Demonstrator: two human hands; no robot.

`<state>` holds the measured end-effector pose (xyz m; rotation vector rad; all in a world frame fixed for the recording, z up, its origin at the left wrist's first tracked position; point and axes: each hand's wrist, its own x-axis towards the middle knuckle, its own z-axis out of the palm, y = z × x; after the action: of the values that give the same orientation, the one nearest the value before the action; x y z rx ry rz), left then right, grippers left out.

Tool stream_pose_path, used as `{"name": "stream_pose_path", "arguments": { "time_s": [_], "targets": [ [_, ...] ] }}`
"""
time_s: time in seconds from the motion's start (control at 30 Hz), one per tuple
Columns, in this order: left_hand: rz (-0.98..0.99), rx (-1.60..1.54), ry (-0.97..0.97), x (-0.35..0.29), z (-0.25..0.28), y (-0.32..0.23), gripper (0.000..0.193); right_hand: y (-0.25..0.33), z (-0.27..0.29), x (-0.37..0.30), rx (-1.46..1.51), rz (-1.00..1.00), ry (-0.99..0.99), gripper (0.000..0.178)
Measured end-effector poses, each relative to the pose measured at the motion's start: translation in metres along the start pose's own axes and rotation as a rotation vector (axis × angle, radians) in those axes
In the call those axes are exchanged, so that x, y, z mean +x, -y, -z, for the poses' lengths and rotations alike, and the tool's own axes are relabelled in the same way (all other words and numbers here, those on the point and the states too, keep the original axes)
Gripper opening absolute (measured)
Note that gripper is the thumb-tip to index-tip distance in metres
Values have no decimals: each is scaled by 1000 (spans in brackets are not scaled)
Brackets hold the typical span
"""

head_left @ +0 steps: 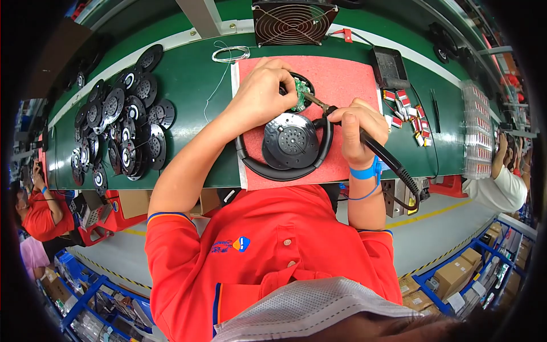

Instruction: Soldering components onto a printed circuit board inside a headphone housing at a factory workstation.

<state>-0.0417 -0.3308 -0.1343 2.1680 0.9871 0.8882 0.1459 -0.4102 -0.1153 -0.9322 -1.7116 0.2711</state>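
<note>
A black headphone [248, 161] lies on a pink foam mat [356, 85], its headband curving towards me. A green circuit board [301, 94] shows in its far ear cup. A round black speaker plate [291, 141] with small holes sits inside the headband's curve. My left hand [265, 91] is closed in a pinch at the board's left edge; what it holds, if anything, is hidden by the fingers. In my right hand [362, 131] is a soldering iron [379, 149], its metal tip at the right side of the board. A blue strap circles my right wrist.
Many similar black plates [114, 105] are heaped on the green bench at left. A wire coil [231, 53] and a fan [295, 24] stand beyond the mat. To the right are a black tray [390, 66], small battery packs [403, 102], tweezers [436, 111] and stacked clear trays [477, 131].
</note>
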Motion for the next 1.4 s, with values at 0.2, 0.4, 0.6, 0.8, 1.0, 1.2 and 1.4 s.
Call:
{"name": "stream_pose_path", "arguments": {
  "time_s": [0.2,0.4,0.6,0.8,1.0,1.2,1.4],
  "targets": [
    [-9,9,12,0,2,0,9,-1,-3,0,7,2,6,26],
    [4,13,23,1,1,-2,9,1,-1,1,-2,-10,35,24],
    [1,41,18,0,1,-3,10,1,-2,1,-17,2,34,24],
    [6,53,15,1,1,-6,10,-1,-1,1,4,22,-1,24],
    [18,51,20,1,2,-6,10,-1,0,1,12,19,-7,25],
    [61,66,85,0,5,-6,10,-2,1,0,17,28,-17,25],
    [64,34,103,0,10,-4,10,-1,3,-1,18,22,-23,25]
  ]
}}
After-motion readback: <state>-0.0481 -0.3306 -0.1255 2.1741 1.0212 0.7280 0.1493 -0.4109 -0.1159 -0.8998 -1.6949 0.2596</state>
